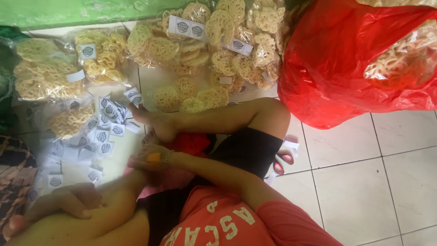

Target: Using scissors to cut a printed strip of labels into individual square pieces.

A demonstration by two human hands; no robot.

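Labels [105,130], small and white, lie spread on the floor beside clear cracker bags [45,68]. Right hand [152,159] seems to pinch something orange. Left hand [68,202] rests curled, blurry, so I cannot tell its grip.

One large red plastic bag [346,59] at far right. At least four clear packets of yellow lattice crackers [45,68] across the far floor; exact number unclear. Dozens of small white labels [107,130] scattered left, uncountable. Two red-handled scissor loops [282,163] near centre.
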